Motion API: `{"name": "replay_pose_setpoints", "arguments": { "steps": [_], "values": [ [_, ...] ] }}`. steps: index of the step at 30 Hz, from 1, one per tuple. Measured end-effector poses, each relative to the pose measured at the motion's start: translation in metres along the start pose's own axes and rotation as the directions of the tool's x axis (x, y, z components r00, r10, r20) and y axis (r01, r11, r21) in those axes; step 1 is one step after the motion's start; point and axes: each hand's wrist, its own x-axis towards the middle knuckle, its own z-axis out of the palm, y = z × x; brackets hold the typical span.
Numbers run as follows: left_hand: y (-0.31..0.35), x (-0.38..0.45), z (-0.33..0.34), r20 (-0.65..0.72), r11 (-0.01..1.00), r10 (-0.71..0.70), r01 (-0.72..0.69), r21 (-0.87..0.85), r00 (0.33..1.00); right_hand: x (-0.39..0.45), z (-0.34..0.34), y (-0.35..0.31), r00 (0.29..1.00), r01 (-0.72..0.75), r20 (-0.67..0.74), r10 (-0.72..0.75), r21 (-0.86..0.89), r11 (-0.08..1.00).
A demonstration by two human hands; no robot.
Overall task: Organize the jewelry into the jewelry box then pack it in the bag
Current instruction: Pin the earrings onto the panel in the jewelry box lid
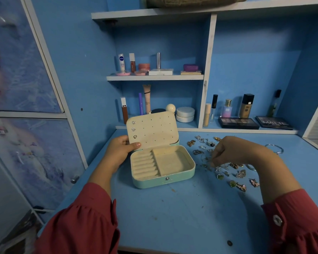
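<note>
A mint-green jewelry box [173, 180] stands open on the blue desk, its cream lid [154, 131] upright with three small earrings pinned at the lid's left side. The ring rolls and the square compartment hold nothing. My left hand [120, 150] grips the lid's lower left corner, thumb on the inner face. My right hand [233, 151] is curled over a scatter of loose jewelry [235, 178] to the right of the box, its fingertips pinching among small pieces; what they hold is hidden. A khaki bag [191, 1] lies on the top shelf.
Cosmetics fill the shelves behind the box: tubes, jars [184, 114], bottles and two palettes [239, 122]. A silver bangle [274, 148] lies at the far right of the desk. A cupboard door [26, 125] stands at the left.
</note>
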Motion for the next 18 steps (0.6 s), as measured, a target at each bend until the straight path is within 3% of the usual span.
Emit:
{"name": "replay_pose_setpoints", "arguments": {
  "steps": [10,14,18],
  "values": [
    [0.001,-0.001,0.001,-0.006,1.000,0.007,-0.007,-0.001,1.000,0.000,-0.001,0.003,1.000,0.005,0.025,-0.006,0.033,0.999],
    [0.003,-0.002,0.001,0.000,1.000,0.023,-0.023,-0.018,1.000,0.000,-0.002,0.002,0.981,0.079,-0.185,-0.052,0.139,0.987],
    [0.004,-0.001,0.001,0.012,0.998,0.029,-0.028,-0.049,1.000,0.005,0.004,-0.010,0.904,0.231,-0.422,-0.074,0.336,0.913]
  ]
}}
